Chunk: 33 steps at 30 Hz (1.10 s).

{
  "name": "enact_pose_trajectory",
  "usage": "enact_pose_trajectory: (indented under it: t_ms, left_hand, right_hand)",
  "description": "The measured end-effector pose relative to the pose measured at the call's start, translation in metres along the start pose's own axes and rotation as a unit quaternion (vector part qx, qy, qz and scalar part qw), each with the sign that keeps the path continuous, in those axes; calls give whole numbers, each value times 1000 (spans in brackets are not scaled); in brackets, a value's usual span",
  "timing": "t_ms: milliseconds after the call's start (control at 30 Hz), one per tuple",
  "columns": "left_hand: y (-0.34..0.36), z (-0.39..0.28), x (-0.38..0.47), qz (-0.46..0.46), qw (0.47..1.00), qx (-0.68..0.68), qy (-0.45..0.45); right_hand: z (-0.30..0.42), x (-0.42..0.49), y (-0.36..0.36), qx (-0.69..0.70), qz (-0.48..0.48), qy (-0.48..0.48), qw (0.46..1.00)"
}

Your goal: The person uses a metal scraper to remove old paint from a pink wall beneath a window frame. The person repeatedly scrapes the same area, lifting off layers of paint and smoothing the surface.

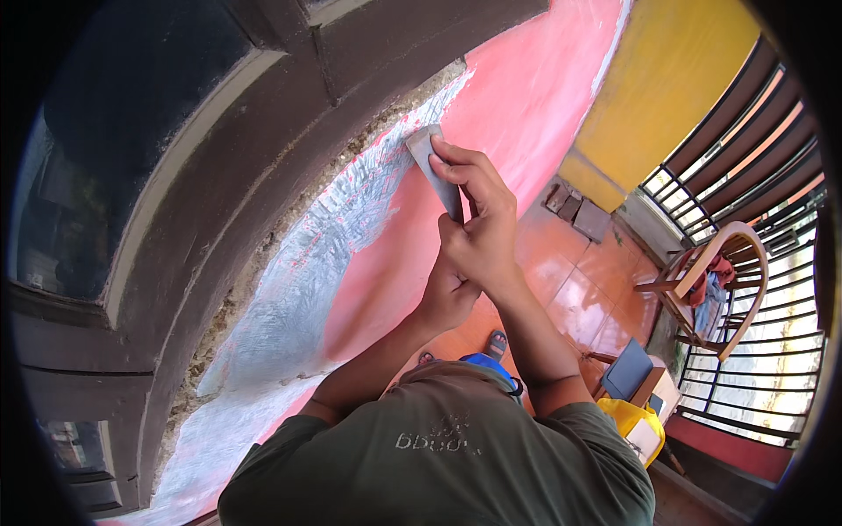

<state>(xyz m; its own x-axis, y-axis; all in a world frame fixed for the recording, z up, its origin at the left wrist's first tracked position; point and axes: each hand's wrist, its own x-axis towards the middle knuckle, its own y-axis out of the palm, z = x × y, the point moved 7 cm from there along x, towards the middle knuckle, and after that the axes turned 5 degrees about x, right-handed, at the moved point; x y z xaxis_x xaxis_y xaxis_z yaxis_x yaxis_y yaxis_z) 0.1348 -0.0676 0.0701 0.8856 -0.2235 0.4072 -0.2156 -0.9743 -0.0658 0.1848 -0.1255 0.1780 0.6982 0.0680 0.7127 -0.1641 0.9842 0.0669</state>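
Both hands meet on a flat metal scraper [439, 172], whose broad end lies at the wall between pink paint [500, 98] and a scraped, pale grey-blue strip [316, 250]. My right hand [483, 210] has thumb and fingers on the blade's side. Below and partly behind it, my left hand [450, 283] is closed around the scraper's lower end, which the hands hide. Beside the scraped strip runs a rough, crumbled edge of bare plaster [263, 256] along a dark brown wooden frame [230, 164] with glass panes.
A wooden chair [714, 289] with cloths on it stands at the right by a metal railing [750, 375]. Broken bricks or blocks [579, 212] lie at the foot of a yellow wall [664, 85]. A yellow bag [635, 421] is at lower right, above orange floor tiles [579, 302].
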Motion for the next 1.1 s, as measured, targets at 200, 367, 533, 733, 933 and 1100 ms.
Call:
enact_pose_trajectory:
  t_ms: [200, 367, 533, 733, 933, 1100]
  left_hand:
    - [6, 19, -3, -42, 998, 45, 20]
    - [6, 15, -18, -62, 995, 76, -9]
    - [21, 68, -50, -80, 983, -84, -145]
    - [96, 74, -8, -21, 950, -183, -252]
    - [139, 169, 14, -116, 903, -175, -374]
    - [203, 169, 40, -135, 806, -383, -430]
  right_hand:
    - [4, -2, -4, -77, 34, -90, 992]
    - [-14, -28, -1, -65, 53, -30, 996]
    - [-17, -67, -50, -76, 31, 63, 995]
    - [-116, -193, -133, 232, -85, 548, 799]
    - [-79, -193, -214, 57, -180, 368, 910]
    - [-66, -243, -200, -156, 38, 57, 985]
